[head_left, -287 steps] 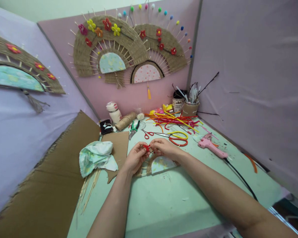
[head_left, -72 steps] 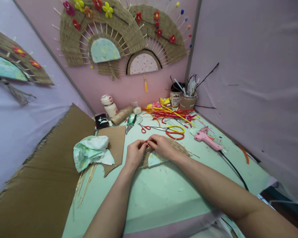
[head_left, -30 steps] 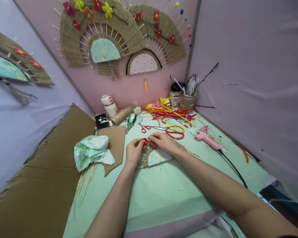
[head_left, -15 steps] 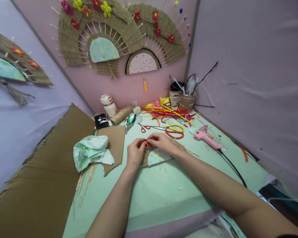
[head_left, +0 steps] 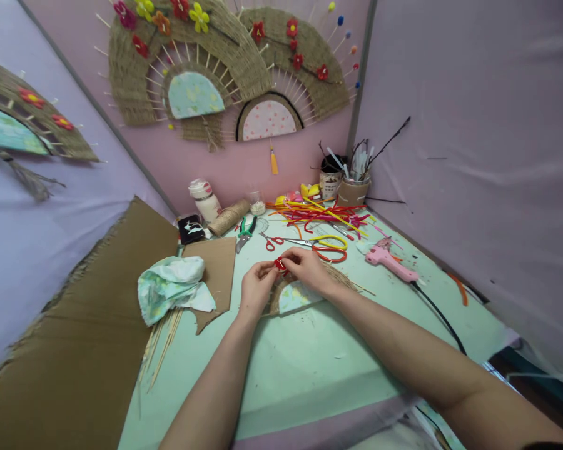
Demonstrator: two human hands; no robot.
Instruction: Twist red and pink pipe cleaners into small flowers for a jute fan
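Between my fingertips is a small red flower (head_left: pixel 279 264), like the fuzzy ones on the wall fans. My left hand (head_left: pixel 258 284) pinches it from the left side. From the right, my right hand (head_left: pixel 304 267) closes its thumb and fingers on the flower's other edge. Below both hands a woven twine fan (head_left: pixel 300 296) lies on the table, with a pale green cloth half-circle at its base. My right hand and wrist cover much of the fan's upper part.
Scissors with red and yellow handles (head_left: pixel 331 247), small red scissors (head_left: pixel 273 241) and green-handled pliers (head_left: pixel 246 232) lie beyond my hands. A pink glue gun (head_left: pixel 389 261) with a black cord is at right. Cardboard (head_left: pixel 216 269), crumpled cloth (head_left: pixel 171 287) and sticks (head_left: pixel 164 344) lie left.
The red flower has risen slightly and turned, so more of its petals show. My right fingers have shifted up a little; my left hand stays nearly in place.
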